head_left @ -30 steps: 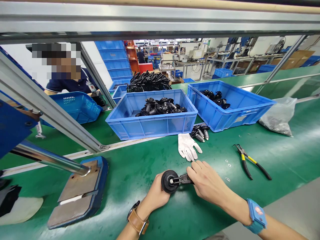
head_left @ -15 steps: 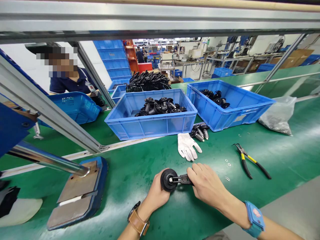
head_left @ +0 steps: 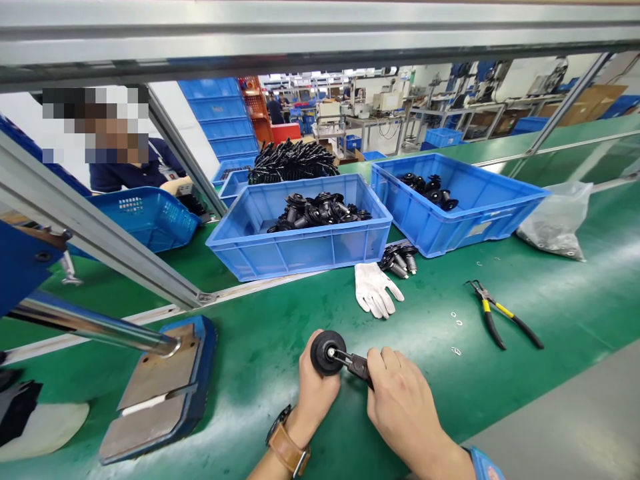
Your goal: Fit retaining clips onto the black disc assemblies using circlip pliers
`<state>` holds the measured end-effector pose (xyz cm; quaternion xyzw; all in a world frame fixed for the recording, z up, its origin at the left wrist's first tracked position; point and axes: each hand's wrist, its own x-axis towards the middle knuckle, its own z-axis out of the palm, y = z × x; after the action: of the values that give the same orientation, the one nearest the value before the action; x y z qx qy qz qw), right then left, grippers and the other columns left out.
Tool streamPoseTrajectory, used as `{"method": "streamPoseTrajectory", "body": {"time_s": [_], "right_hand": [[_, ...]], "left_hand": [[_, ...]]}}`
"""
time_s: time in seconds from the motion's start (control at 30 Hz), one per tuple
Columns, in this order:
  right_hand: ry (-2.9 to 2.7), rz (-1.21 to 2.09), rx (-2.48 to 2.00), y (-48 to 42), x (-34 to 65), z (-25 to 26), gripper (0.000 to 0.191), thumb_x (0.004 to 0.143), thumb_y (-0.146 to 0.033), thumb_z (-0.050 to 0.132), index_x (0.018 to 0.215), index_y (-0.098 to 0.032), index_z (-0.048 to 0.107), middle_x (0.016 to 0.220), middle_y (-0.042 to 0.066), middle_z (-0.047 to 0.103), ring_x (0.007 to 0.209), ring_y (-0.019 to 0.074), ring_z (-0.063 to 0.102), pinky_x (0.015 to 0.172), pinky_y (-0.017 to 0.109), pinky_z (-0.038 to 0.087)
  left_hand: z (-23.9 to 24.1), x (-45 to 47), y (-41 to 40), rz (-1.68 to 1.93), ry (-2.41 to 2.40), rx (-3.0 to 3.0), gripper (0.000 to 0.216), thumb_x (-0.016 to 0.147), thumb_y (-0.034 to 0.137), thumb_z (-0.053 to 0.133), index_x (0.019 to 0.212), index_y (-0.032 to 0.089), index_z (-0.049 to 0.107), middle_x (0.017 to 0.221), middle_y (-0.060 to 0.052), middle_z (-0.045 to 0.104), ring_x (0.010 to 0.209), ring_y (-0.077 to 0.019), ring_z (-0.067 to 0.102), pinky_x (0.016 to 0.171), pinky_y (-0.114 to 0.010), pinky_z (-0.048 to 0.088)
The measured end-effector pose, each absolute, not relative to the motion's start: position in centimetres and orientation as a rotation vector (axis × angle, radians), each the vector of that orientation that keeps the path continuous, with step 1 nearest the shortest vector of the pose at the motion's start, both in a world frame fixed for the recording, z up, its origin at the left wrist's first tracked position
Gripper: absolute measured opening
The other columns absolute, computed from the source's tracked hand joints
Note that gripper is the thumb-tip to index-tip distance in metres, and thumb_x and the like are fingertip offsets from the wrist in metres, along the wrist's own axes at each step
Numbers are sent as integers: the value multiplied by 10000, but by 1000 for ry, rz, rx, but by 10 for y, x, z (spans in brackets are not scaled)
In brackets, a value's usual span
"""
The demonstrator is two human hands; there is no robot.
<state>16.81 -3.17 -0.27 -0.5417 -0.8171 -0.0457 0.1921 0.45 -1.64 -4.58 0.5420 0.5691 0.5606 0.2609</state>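
My left hand (head_left: 314, 390) is closed around a round black part (head_left: 325, 352) and holds it on the green belt (head_left: 260, 360). My right hand (head_left: 400, 407) grips a small black plier-like tool (head_left: 356, 365) whose tip is set into the centre of that part. A white glove (head_left: 374, 289) lies just beyond my hands, with a small pile of black parts (head_left: 399, 258) behind it. Yellow-handled pliers (head_left: 500, 323) rest on the belt to the right, near a few small metal rings (head_left: 456, 350).
Two blue bins (head_left: 300, 250) (head_left: 480, 207) of black parts stand behind the glove. A blue press base with a metal plate (head_left: 160, 387) and a steel bar sits at left. A clear bag (head_left: 555, 230) lies far right. Another person (head_left: 130, 170) works across the belt by a blue basket (head_left: 150, 213).
Both hands with the part and tool have shifted slightly left and nearer to me. The tool now points up-left into the part. My view has tilted a little.
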Motion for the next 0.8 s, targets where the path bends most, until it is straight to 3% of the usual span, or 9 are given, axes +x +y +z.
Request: {"method": "streamPoseTrajectory", "body": {"time_s": [0.2,0.8], "right_hand": [[-2263,-201,-1602,-40,152,4,243,799,-75,556,856,-255,402,731,34,531,670,244,488,658,370,266],[-2228,-197,-1717,-51,132,3,242,813,-62,539,874,-252,401,734,40,518,668,246,503,676,392,310]], "left_hand": [[-53,3,-17,1560,1633,1370,183,700,185,604,879,175,644,858,-51,724,788,-206,671,815,-349,561],[-49,0,-19,1647,1692,1321,170,680,174,616,849,186,634,813,-26,692,736,-182,630,786,-335,555]]}}
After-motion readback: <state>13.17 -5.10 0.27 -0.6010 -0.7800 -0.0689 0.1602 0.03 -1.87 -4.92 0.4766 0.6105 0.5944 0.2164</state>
